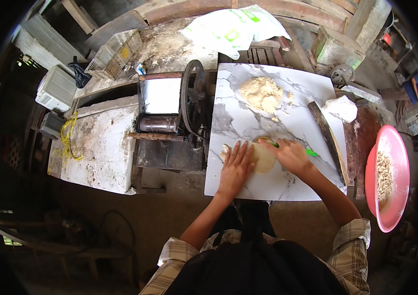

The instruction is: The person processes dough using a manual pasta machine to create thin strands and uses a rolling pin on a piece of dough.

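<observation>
A flat round piece of dough [264,160] lies on the white marble-patterned board in front of me. My left hand [237,169] rests palm down on its left part, fingers stretched out. Closed around a slim green tool [310,152], my right hand [291,156] is over the dough's upper right edge. Green shows at both sides of the fist; the tool's working end cannot be made out. By my left fingertips is a small dough scrap [225,150]. A large rough lump of dough [261,94] sits farther back on the board [228,113].
A dark wooden stick [328,140] lies along the board's right side, near a white bundle [341,108]. Farther right, a pink basin [402,167] holds pale strips. Left stands a roller machine [159,123] with a large wheel [194,98]. Another person [417,87] is at far right.
</observation>
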Available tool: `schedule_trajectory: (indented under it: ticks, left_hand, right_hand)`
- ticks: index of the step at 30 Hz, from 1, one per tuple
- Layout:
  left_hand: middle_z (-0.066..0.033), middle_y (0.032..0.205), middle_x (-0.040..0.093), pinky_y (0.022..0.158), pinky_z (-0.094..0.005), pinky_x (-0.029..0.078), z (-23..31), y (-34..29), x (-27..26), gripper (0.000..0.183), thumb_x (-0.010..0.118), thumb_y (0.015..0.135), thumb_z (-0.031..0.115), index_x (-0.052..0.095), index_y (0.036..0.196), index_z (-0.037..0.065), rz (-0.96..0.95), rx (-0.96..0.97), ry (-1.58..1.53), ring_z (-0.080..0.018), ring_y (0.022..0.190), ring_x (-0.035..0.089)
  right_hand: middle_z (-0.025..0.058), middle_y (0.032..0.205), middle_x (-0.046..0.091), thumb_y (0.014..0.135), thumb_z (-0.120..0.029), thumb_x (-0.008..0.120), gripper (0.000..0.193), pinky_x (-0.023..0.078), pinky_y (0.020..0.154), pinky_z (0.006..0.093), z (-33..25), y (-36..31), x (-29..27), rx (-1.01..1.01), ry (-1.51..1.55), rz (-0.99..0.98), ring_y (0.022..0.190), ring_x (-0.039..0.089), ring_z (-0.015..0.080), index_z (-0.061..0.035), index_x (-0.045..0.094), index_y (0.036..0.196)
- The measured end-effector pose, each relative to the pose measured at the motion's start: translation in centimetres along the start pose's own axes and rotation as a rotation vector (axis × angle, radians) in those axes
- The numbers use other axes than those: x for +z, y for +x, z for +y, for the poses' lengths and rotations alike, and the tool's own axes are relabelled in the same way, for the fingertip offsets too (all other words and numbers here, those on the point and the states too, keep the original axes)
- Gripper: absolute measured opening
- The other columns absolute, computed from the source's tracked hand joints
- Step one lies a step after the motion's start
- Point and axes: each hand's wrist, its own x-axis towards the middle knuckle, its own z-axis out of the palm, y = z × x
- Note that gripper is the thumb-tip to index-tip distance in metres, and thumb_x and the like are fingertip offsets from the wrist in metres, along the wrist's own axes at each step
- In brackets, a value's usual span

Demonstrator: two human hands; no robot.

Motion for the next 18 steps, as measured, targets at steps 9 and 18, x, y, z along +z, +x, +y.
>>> schedule_trajectory:
  ticks: [9,18]
  left_hand:
    - [-0.0124,0.141,0.043,0.108,-0.0502,0.03,0.0,0.1,0.0,0.046,0.054,0.092,0.023,0.046,0.136,0.01,0.013,0.002,-0.014,-0.0338,0.132,0.038]
    - [-0.0126,0.14,0.044,0.107,-0.0503,0.031,0.1,0.3,-0.1,0.045,0.055,0.092,0.022,0.047,0.135,0.01,0.007,-0.01,-0.029,-0.0349,0.131,0.039]
  right_hand:
    - [0.013,0.104,0.061,0.074,-0.012,0.064,0.067,0.055,0.068,0.0322,0.3,0.3,-0.3,-0.032,-0.018,-0.087,0.084,0.067,0.0246,-0.0218,0.044,0.138]
    - [0.0054,0.081,0.062,0.079,-0.01,0.056,0.056,0.053,0.061,0.0312,2.5,-1.4,0.0,-0.059,-0.044,0.013,0.069,0.066,0.0208,-0.0277,0.051,0.132]
